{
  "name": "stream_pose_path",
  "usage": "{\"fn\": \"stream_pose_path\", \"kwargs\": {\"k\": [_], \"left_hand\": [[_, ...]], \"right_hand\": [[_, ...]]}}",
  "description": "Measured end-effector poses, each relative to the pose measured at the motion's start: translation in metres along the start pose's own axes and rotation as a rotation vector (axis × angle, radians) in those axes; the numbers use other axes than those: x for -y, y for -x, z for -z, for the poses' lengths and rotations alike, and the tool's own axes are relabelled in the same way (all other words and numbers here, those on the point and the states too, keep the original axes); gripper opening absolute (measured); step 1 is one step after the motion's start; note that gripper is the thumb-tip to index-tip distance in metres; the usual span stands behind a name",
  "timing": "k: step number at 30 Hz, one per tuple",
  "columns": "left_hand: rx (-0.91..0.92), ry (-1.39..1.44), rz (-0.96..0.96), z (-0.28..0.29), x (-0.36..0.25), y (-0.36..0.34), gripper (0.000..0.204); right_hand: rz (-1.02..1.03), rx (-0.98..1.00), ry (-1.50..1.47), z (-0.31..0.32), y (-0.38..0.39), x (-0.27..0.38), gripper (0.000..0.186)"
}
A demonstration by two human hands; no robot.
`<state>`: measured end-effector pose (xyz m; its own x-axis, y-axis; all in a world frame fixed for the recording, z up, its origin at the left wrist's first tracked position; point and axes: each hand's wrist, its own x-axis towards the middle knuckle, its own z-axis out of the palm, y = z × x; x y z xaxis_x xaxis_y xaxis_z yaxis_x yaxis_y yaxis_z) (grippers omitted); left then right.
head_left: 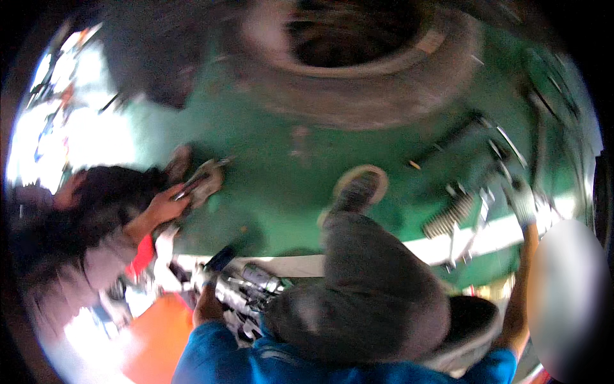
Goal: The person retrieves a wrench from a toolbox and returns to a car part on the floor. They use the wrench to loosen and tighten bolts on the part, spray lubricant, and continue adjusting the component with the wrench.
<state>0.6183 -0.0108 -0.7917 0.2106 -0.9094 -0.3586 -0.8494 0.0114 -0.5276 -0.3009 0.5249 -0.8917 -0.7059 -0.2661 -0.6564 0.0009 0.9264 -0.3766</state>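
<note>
My left hand, at lower left beside my bent leg, grips a dark blue flat object that is too blurred to name. My gloved right hand is stretched to the right, at some metal tools on the green floor; motion blur hides whether its fingers hold one. Left of it lie a coiled spring-like part and a metal bar. Metal parts sit beside my left hand.
A large tire and rim stand ahead on the green floor. At left, a co-worker's hand holds a tool over their shoe. A pale strip crosses the floor; an orange surface shows at lower left.
</note>
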Motion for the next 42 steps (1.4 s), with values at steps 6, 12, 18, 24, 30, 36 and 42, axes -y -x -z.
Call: {"fn": "stream_pose_path", "kwargs": {"k": [6,12,18,24,30,36,42], "left_hand": [[0.098,-0.273,-0.333,0.112,-0.116,-0.019,0.056],[-0.098,-0.433,-0.845,0.285,-0.280,0.099,0.055],[-0.507,0.005,-1.771,0.386,-0.454,0.283,0.059],[-0.152,-0.237,-2.334,0.366,-0.555,0.411,0.063],[0.272,-0.257,-2.508,0.305,-0.592,0.446,0.074],[0.751,0.531,-1.914,0.275,-0.664,0.400,0.096],[1.243,0.221,-1.742,0.190,-0.669,0.355,0.065]], "right_hand": [[0.113,-0.216,-0.024,0.027,0.058,0.021,0.061],[0.243,-0.345,-0.108,0.015,0.133,0.009,0.057],[0.480,-0.333,-0.198,0.013,0.202,0.066,0.069],[0.650,-0.364,-0.124,-0.052,0.237,0.104,0.085],[0.519,-0.344,-0.562,-0.116,0.247,0.076,0.110],[0.051,-0.343,-0.809,-0.110,0.256,0.038,0.116],[0.183,-0.465,-0.964,-0.107,0.239,0.027,0.100]]}}
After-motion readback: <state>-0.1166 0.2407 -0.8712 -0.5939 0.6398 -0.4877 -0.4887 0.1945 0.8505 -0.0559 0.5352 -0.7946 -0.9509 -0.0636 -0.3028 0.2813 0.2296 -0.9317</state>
